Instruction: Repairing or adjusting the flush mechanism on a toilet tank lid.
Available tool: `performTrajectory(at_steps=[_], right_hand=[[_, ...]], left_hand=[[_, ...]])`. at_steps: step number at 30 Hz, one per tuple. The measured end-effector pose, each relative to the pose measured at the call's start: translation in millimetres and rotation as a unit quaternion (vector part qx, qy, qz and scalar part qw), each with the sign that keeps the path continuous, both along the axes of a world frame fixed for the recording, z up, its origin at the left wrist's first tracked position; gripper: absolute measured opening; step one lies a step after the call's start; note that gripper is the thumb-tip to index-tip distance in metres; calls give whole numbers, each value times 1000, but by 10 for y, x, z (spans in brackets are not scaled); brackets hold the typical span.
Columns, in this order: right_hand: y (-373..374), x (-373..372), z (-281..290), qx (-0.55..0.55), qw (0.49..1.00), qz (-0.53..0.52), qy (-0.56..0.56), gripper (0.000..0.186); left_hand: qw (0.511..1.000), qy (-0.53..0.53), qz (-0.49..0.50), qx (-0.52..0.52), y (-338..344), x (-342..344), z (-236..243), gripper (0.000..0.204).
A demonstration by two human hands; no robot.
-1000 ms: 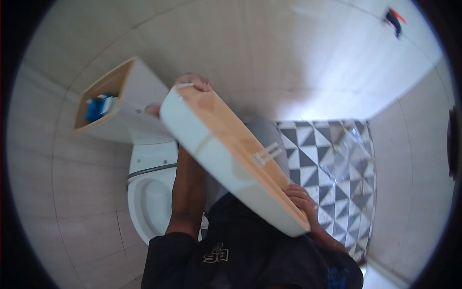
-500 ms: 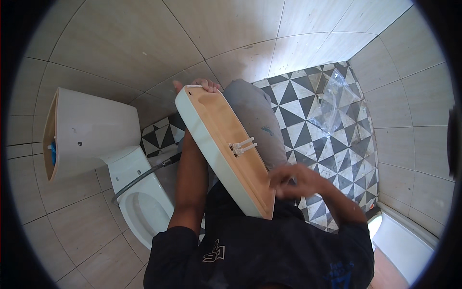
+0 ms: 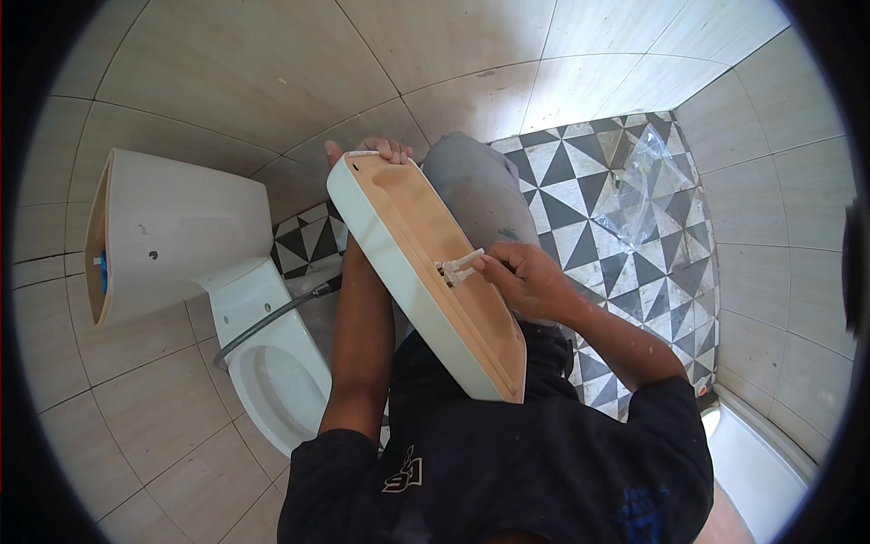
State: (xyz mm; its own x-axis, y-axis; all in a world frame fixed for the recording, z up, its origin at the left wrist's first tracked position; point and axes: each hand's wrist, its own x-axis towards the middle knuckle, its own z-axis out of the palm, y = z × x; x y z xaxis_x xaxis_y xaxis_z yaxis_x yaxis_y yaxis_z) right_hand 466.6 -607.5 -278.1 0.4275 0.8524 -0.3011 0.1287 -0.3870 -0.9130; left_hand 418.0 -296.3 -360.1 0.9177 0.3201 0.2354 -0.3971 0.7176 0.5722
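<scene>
A toilet tank lid (image 3: 421, 227) lies tilted across my lap, its tan unglazed underside facing up and its white glazed side to the left. My left hand (image 3: 388, 149) is closed round the lid's far end, its thumb sticking out on the left side. Two white plastic push-button rods (image 3: 459, 268) stick out of the middle of the underside. At the tips of these rods, my right hand (image 3: 524, 277) pinches the end of one between thumb and fingers. The button face on the other side is hidden.
On the left stands a white toilet bowl (image 3: 243, 374) with its uncovered tank (image 3: 190, 213); a blue part shows inside. A grey hose (image 3: 272, 317) crosses the bowl's back. Clear plastic wrap (image 3: 639, 195) lies on the patterned floor. Tiled walls are close around.
My right hand has moved from the lid's near right edge, up and left to the push-button rods, and now pinches one. My left hand keeps its hold on the lid.
</scene>
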Motion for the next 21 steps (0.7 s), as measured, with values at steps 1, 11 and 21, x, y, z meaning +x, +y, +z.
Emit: performTrajectory(at_steps=[1, 11, 21], right_hand=[[-8, -1, -19, 19, 1000, -7, 2, 43], [-60, -50, -205, 92, 995, -30, -24, 28], [-86, -31, -357, 267, 948, 1, -172, 13]], left_hand=[[1000, -4, -5, -4, -10, 13, -3, 95], [1000, -13, -23, -7, -36, 77, -38, 93], [1000, -11, -25, -14, -27, 28, -74, 90]])
